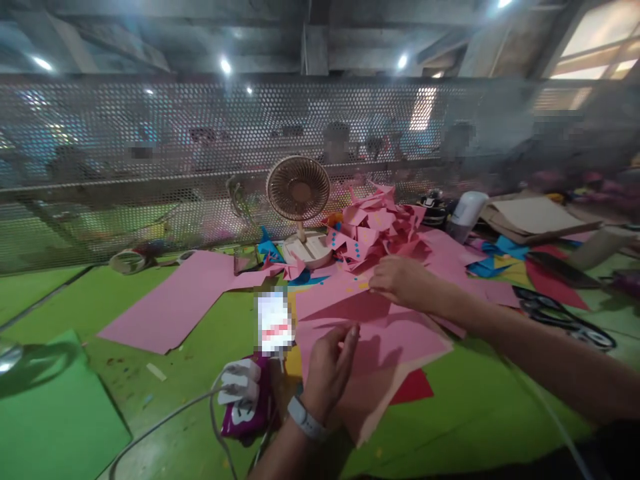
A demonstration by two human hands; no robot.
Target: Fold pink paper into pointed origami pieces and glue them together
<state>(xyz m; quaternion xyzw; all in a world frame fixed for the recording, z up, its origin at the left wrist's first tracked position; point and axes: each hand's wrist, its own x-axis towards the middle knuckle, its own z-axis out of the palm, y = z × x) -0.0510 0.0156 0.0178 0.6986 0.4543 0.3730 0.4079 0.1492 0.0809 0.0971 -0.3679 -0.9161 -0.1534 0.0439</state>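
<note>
A stack of large pink paper sheets (370,373) lies in front of me on the green table. My right hand (403,283) is at the far edge of the stack, its fingers closed on the top pink sheet (345,297), which rises a little and casts a shadow. My left hand (333,363), with a pale band on its wrist, is over the near left part of the sheets. Its fingers are curled with thumb and fingertips close together; whether anything is between them I cannot make out. Behind my right hand is a heap of folded pink paper pieces (380,223).
A small fan (299,190) stands at the back by a perforated metal screen (150,173). On the left are a lit phone (275,320), a purple power strip (247,407) with cables, and green paper (55,413). Black-handled scissors (560,317) lie right, near a white bottle (467,212).
</note>
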